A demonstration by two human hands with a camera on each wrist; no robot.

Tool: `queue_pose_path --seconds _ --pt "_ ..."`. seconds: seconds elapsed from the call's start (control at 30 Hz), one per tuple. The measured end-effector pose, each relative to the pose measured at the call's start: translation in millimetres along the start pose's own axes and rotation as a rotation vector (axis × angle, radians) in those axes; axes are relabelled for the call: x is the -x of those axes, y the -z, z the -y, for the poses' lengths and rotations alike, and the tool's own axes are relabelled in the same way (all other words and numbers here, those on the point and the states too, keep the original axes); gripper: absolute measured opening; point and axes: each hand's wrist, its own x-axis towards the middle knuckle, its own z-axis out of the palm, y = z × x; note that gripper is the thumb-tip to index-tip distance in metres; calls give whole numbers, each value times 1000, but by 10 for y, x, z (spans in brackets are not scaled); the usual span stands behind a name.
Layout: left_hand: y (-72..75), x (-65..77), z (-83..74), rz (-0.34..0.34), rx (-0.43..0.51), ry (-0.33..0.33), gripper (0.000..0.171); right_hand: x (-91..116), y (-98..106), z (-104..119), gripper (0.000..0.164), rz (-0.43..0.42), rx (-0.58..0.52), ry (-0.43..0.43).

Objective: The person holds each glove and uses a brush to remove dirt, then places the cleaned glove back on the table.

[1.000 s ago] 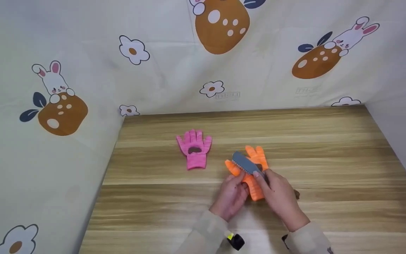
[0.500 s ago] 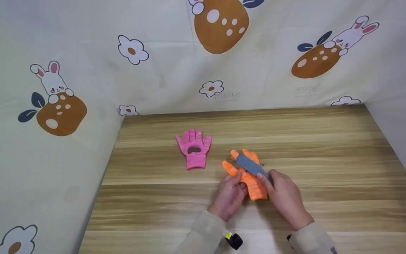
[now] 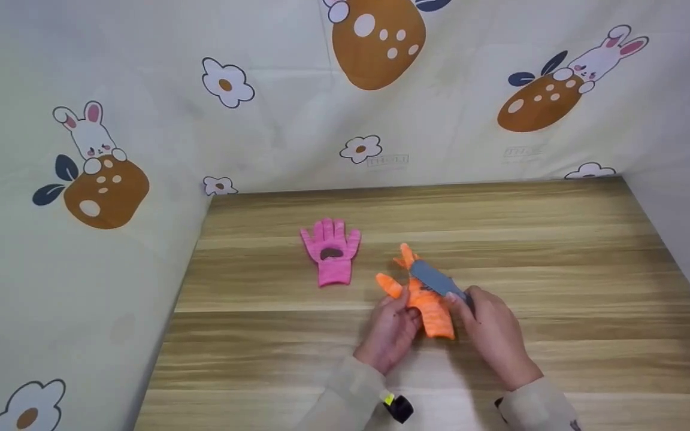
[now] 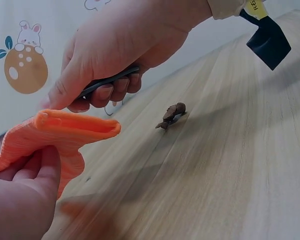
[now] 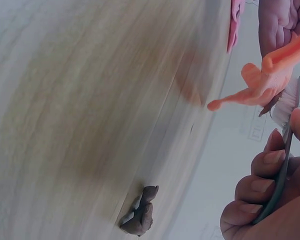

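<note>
My left hand [image 3: 388,335] pinches an orange knit glove [image 3: 438,320] by its thumb side, raised over the table with the cuff toward me. My right hand [image 3: 496,335] grips the handle of a grey brush [image 3: 432,277], which lies slanted across the glove's palm. In the right wrist view the pale bristles [image 5: 285,107] face the glove, beside a brown bit of dirt [image 5: 271,104] that sticks out from the palm. The glove's far fingers are bent and bunched together. A dark patch shows partly under the brush in the head view.
A pink knit glove [image 3: 333,272] with a brown patch on its palm lies flat at the left of the wooden table [image 3: 249,335]. A brown clay-like lump [image 4: 172,115] rests on the tabletop near my right hand. Patterned cloth [image 3: 285,120] rises behind the table.
The brush has slid right and slightly toward me across the orange glove, my right hand with it. The glove's fingers have folded together. My left hand has hardly moved.
</note>
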Motion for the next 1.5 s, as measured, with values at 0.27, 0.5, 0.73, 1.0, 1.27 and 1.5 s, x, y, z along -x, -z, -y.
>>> queue_pose_path --seconds 0.27,0.5,0.73,1.0,1.27,1.5 --pt "-3 -21 -36 5 15 -36 13 5 61 -110 57 -41 -14 -28" --pt "-15 -19 -60 -7 6 -15 9 3 92 -78 63 -20 -51 -36" --pt "-10 -14 -39 -5 -14 -8 8 14 74 44 64 -9 -105 -45" --pt "-21 -23 26 45 -49 -9 34 58 -68 227 52 -18 -83 55" --pt "-44 -37 19 25 -24 -32 28 46 -84 171 46 -27 -30 55" --pt "-48 -76 8 -45 5 -46 11 19 -25 54 48 -34 -6 29"
